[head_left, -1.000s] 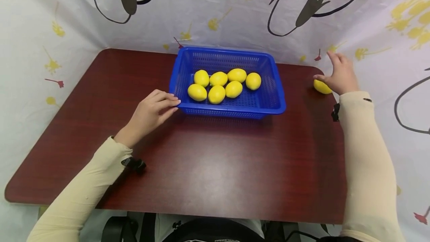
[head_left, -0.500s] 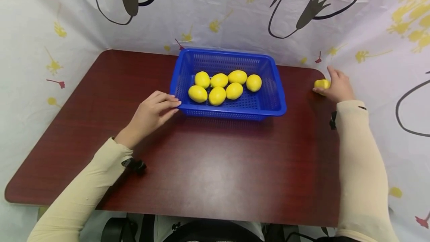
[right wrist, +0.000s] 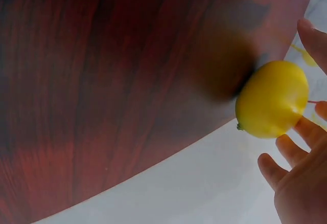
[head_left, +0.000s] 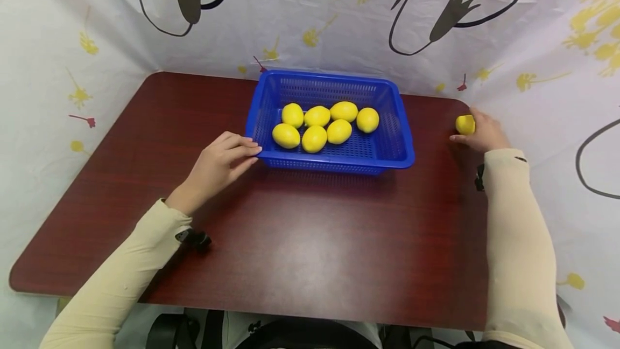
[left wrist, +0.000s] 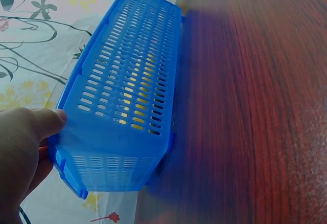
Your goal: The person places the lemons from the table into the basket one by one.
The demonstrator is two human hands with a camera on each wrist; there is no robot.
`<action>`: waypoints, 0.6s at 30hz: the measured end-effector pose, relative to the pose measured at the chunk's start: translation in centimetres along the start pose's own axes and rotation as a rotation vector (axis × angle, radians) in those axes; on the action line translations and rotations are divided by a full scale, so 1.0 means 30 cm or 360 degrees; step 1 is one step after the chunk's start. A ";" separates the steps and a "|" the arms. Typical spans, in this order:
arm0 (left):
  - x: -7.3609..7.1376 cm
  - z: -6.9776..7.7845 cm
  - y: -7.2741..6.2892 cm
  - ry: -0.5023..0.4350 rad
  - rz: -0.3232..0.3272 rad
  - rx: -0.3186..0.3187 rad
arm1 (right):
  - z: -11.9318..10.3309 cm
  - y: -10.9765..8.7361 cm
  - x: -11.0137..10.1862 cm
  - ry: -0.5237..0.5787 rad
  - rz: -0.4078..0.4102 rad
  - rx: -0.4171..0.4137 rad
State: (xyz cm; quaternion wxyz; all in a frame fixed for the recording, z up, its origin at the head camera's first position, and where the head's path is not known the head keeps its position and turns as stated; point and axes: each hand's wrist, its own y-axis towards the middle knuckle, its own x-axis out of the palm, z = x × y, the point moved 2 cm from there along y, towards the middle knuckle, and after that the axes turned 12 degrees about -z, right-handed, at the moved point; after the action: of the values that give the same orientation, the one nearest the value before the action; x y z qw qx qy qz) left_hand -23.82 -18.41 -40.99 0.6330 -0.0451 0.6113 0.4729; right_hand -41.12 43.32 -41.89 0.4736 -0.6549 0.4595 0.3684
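Observation:
A blue plastic basket (head_left: 339, 163) with slotted walls stands at the back of the table, holding several yellow lemons (head_left: 314, 139). My left hand (head_left: 213, 168) pinches its near left corner, the thumb on the outer wall and the fingers over the rim; the left wrist view shows the same hold on the basket (left wrist: 117, 96). At the table's far right edge lies a single lemon (head_left: 465, 124), my right hand (head_left: 486, 132) around its right side. In the right wrist view, fingertips reach this lemon (right wrist: 273, 98) while the thumb (right wrist: 312, 42) stays apart from it.
The dark red wooden table (head_left: 300, 241) has its right edge beneath my right forearm. A white patterned cloth (head_left: 319, 26) hangs close behind the table and along both sides. Below the near edge, part of a black chair (head_left: 167, 330) shows.
My right hand has come down from above the single lemon to its right side, and the lemon shows more fully. The left hand and the basket have stayed put.

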 end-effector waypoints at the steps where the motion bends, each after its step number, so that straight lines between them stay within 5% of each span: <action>1: 0.000 0.001 0.000 0.0004 -0.0002 0.0001 | 0.000 -0.003 0.002 -0.0001 -0.0011 0.0006; 18: 0.000 0.004 0.001 -0.0001 0.0004 0.0010 | -0.009 -0.019 0.014 0.0036 0.0065 -0.0002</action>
State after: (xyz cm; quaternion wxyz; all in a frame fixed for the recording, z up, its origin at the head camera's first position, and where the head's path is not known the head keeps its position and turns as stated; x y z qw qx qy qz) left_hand -23.75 -18.30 -40.94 0.6327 -0.0420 0.6127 0.4717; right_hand -40.44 43.02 -42.02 0.4604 -0.6498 0.4779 0.3707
